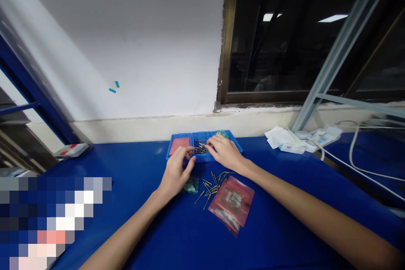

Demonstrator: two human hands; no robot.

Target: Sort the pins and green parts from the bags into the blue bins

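Three blue bins (205, 158) stand side by side near the wall. The left bin holds a pink sheet (179, 145), the middle one metal rivets (201, 147), the right one a green bag (223, 134). My left hand (179, 168) is at the front of the left and middle bins, thumb and fingers apart, nothing visible between them. Over the middle bin's right side is my right hand (223, 151), its fingertips at the rivets; whether it pinches one is unclear. Loose rivets (213, 185) lie in front, beside a pink bag (234, 202) with clear packets. A green packet (192, 185) is partly behind my left hand.
White papers and packets (286, 139) lie at the right back, near white cables (352, 152). At the left back is a white and red box (72, 150). Blue and grey metal posts flank the blue table (133, 190), with a wall and dark window behind.
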